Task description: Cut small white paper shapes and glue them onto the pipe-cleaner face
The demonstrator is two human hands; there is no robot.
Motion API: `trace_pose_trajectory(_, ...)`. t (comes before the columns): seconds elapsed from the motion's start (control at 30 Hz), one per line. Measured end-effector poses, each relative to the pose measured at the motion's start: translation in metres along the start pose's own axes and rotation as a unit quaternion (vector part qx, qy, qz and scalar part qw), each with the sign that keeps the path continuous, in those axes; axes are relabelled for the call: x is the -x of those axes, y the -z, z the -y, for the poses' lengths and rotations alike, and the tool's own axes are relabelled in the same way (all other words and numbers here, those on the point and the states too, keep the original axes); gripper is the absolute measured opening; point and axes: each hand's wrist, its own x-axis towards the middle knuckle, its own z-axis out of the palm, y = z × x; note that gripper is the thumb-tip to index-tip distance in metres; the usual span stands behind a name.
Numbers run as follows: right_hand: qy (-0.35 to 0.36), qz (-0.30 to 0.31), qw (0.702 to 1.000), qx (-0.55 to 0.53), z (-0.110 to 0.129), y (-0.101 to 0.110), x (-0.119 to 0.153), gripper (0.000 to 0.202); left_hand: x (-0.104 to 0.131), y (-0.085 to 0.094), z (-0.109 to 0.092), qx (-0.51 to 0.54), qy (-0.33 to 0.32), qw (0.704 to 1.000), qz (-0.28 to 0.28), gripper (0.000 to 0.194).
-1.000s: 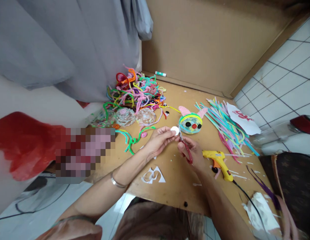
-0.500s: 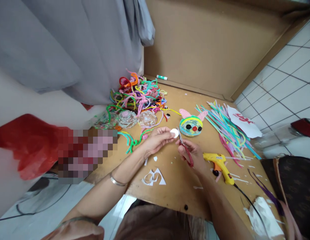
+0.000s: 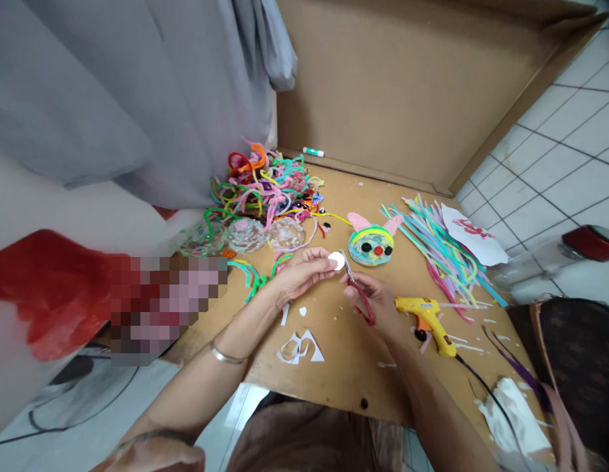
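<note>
My left hand (image 3: 308, 272) pinches a small white paper disc (image 3: 336, 261) above the middle of the table. In my right hand (image 3: 370, 296) are red-handled scissors (image 3: 362, 296), their blades touching or close beside the disc's right edge. Just beyond lies a round animal face (image 3: 372, 246) with pink ears, black eyes and a red nose. White paper offcuts (image 3: 300, 347) rest on the table nearer to me.
A yellow glue gun (image 3: 427, 314) lies at the right, near a bundle of pipe cleaners (image 3: 439, 242). Tangled pipe cleaners (image 3: 269, 187) are heaped at the back left. A brown bag (image 3: 574, 360) stands at the right edge, beside crumpled tissue (image 3: 515, 416).
The view has shifted slightly, so most things sit a little further left. Both hands keep their hold on the disc and the scissors.
</note>
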Motion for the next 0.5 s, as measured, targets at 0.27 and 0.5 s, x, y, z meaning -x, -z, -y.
trace_pose_trajectory(0.27,-0.004,-0.015,1.000,-0.022,-0.005,-0.007,0.001,0.035,0.000,0.006,-0.007,-0.046,0.013,0.998,0.028,0.022)
trace_pose_trajectory(0.5,0.078,-0.158,0.984,-0.025,-0.002,0.001,-0.004,0.042,-0.001,0.012,-0.009,-0.200,0.003,0.979,0.037,0.013)
